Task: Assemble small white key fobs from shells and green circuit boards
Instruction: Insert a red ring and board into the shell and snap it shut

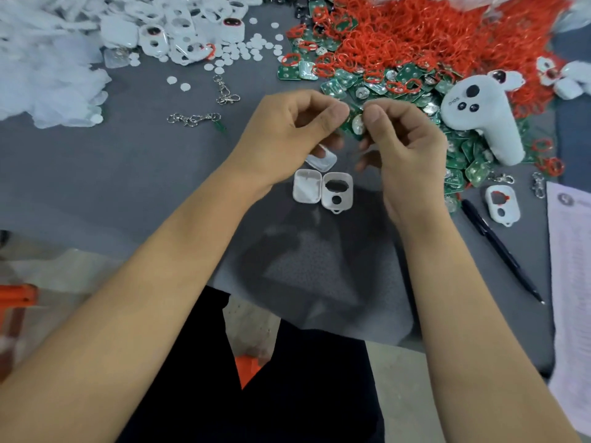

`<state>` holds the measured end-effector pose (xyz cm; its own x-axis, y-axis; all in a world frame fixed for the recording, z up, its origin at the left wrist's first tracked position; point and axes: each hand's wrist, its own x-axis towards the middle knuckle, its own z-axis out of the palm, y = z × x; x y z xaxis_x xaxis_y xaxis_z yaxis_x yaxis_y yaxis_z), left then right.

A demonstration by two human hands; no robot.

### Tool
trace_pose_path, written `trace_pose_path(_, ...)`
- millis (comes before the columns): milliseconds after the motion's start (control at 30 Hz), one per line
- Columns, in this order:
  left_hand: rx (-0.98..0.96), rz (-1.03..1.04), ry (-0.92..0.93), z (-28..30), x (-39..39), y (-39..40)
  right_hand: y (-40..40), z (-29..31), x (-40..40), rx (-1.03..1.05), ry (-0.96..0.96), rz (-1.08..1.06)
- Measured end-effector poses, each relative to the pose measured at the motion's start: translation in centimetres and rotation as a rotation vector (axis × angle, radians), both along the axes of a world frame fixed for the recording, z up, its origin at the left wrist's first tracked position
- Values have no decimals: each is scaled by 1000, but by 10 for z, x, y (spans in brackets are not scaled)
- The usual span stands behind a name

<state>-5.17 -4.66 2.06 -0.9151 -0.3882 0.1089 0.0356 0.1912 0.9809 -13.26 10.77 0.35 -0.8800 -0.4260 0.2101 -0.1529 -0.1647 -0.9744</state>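
Both hands meet above the grey table and pinch one green circuit board with a round silver cell between them. My left hand holds it from the left with thumb and forefinger, and a white shell piece shows under its lower fingers. My right hand pinches the board from the right. Below the hands lie two white shell halves side by side: a plain back and a front with button holes.
A heap of green boards and red rubber rings spreads at the back right, with a white controller on it. White shells and round white stickers lie at the back left. Metal key chains, a black pen, another shell and a paper sheet lie around.
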Motion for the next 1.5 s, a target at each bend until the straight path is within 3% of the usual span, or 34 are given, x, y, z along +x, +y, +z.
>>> trace_pose_path(167, 189, 71, 26, -1, 6, 5, -1, 2, 3, -30, -53, 101)
trace_pose_path(333, 175, 45, 18, -1, 9, -3, -3, 2, 5, -49, -96, 231)
trace_pose_path(833, 187, 56, -78, 8, 9, -1, 0, 1, 6, 23, 5, 163)
trace_pose_path(1200, 459, -3, -59, 4, 21, -11, -7, 0, 8, 46, 38, 262)
trace_pose_path(1233, 411, 17, -59, 3, 22, -11, -8, 0, 8, 61, 43, 244)
trace_pose_path(1367, -87, 254, 5, -5, 23, -16, -8, -1, 7, 110, 102, 113)
trace_pose_path(1500, -352, 415, 39, -12, 41, -32, -1, -4, 2, 240, 361, -36)
